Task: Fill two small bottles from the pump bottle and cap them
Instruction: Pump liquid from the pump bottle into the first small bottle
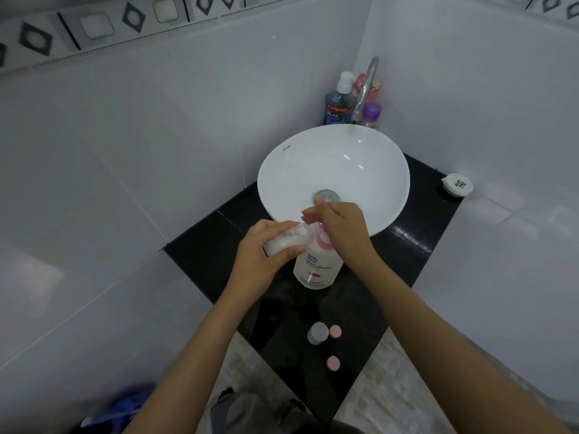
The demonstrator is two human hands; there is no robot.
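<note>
The white pump bottle [316,267] with a pink collar stands on the black counter [407,245] just in front of the basin. My right hand [341,230] lies on top of its pump head, palm down. My left hand [263,255] grips a small clear bottle [285,241] with white contents, tilted sideways with its mouth at the pump spout. A second small bottle [317,332] stands upright near the counter's front edge. Two pink caps lie loose there: one [335,331] beside that bottle, another [332,363] nearer me.
A white bowl basin [360,145] fills the counter's back, with a chrome tap [365,89] behind it. Mouthwash [338,104] and a purple-capped bottle [371,115] stand by the tap. A small white round object [456,184] sits at the right corner. Tiled walls close in on both sides.
</note>
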